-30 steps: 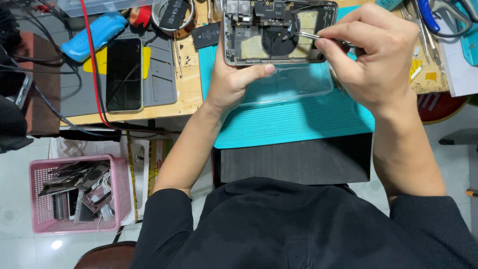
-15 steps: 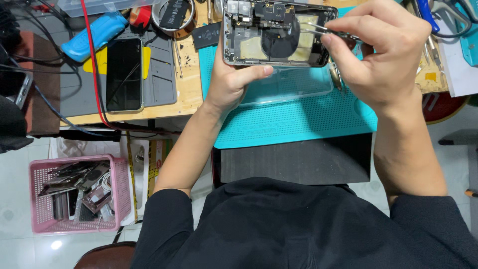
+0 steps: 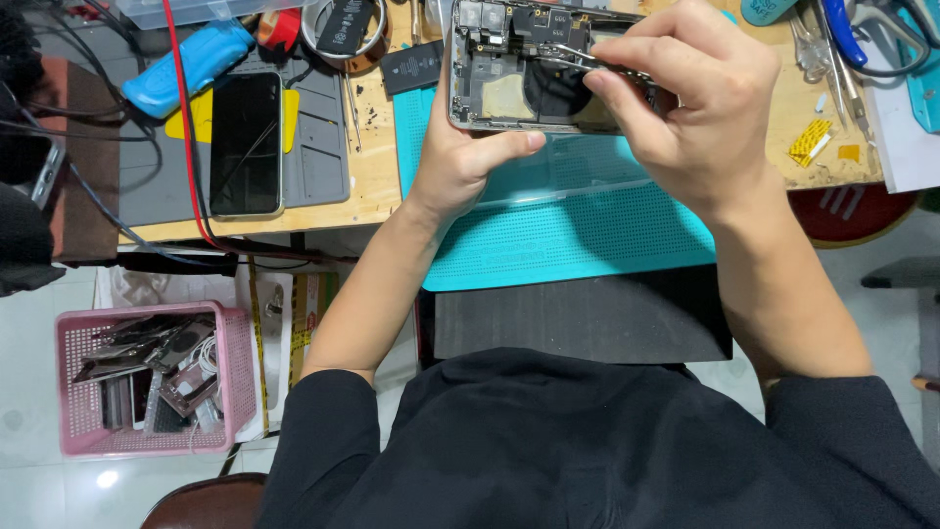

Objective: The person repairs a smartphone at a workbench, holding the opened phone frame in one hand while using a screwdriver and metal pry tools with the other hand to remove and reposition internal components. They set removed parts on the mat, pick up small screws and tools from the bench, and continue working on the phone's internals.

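My left hand grips an opened phone body by its near left edge, thumb along the lower rim. The phone's insides face up, with circuit boards and a dark round coil. My right hand pinches metal tweezers whose tips reach into the upper middle of the phone. Both hands hover over a teal work mat on the wooden bench.
A second phone lies screen-up on a grey mat at left, with a red cable and a blue tool beside it. Pliers and small tools lie at right. A pink basket of parts stands on the floor.
My right hand has shifted left and farther over the phone, carrying the tweezer tips deeper into its upper middle. My left hand keeps its hold.
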Motion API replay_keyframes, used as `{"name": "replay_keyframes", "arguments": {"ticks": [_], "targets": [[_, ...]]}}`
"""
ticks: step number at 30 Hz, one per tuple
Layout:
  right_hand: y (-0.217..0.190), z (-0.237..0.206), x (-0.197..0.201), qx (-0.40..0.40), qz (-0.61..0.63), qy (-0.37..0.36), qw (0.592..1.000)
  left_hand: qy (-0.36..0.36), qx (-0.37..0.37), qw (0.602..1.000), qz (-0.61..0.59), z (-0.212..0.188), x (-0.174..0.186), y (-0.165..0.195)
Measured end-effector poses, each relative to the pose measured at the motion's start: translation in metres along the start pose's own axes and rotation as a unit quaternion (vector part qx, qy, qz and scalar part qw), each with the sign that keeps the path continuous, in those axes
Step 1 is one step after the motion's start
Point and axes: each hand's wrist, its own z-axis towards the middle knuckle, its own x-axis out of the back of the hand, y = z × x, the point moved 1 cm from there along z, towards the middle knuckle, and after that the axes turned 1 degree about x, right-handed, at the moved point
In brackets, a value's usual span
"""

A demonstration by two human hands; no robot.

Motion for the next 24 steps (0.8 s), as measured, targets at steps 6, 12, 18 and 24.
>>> {"name": "replay_keyframes", "arguments": {"ticks": [6, 12, 18, 24], "targets": [[0.0, 0.0, 0.005, 0.001, 0.014, 0.004, 1.0, -0.003, 0.002, 1.0, -0.014, 0.0, -0.006, 0.01], [-0.006, 0.002, 0.003, 0.012, 0.016, -0.003, 1.0, -0.009, 0.035, 0.996, -0.078, -0.001, -0.01, 0.019], [-0.011, -0.001, 0.002, 0.06, -0.048, -0.009, 0.997, 0.084, 0.051, 0.977, -0.19, 0.007, -0.03, 0.024], [-0.005, -0.005, 0.016, 0.083, -0.078, -0.009, 0.993, 0.155, 0.028, 0.974, -0.163, 0.022, -0.036, 0.019]]}}
